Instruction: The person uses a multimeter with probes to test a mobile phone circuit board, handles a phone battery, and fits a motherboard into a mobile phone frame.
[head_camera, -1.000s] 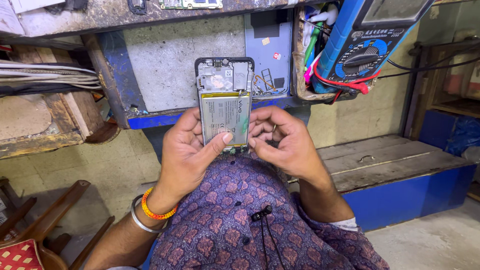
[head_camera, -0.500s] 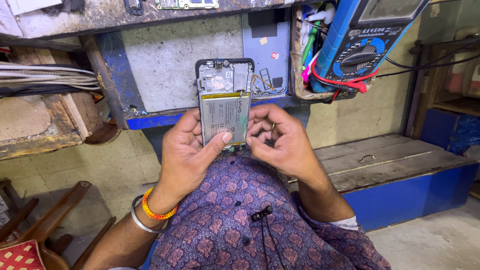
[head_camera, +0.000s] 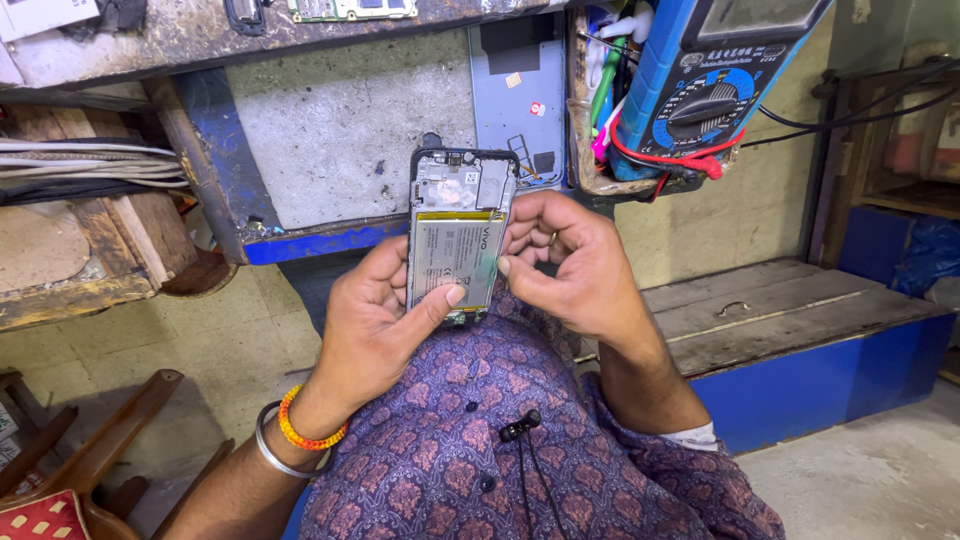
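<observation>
- The left hand (head_camera: 375, 325) gripped the opened phone (head_camera: 458, 235), thumb pressed on its battery (head_camera: 455, 258).
- The right hand (head_camera: 570, 262) curled against the phone's right edge, fingertips touching it.
- The phone stood upright between both hands.

purple patterned shirt (head_camera: 470, 440), orange bracelet (head_camera: 305, 432), blue multimeter (head_camera: 700, 90)

i'm in a small phone repair workshop. above my lap runs a worn, scratched workbench (head_camera: 330, 120) with chipped blue edging, and a circuit board (head_camera: 350, 9) lies on its top. a blue multimeter (head_camera: 715, 85) with red and black leads leans in a cluttered holder (head_camera: 598, 110) stuffed with tools, beside a grey phone back cover (head_camera: 520, 95). in my hands is an opened phone (head_camera: 455, 235), its battery showing. rough wooden shelves (head_camera: 70, 230) hold bundled cables (head_camera: 85, 165).
</observation>
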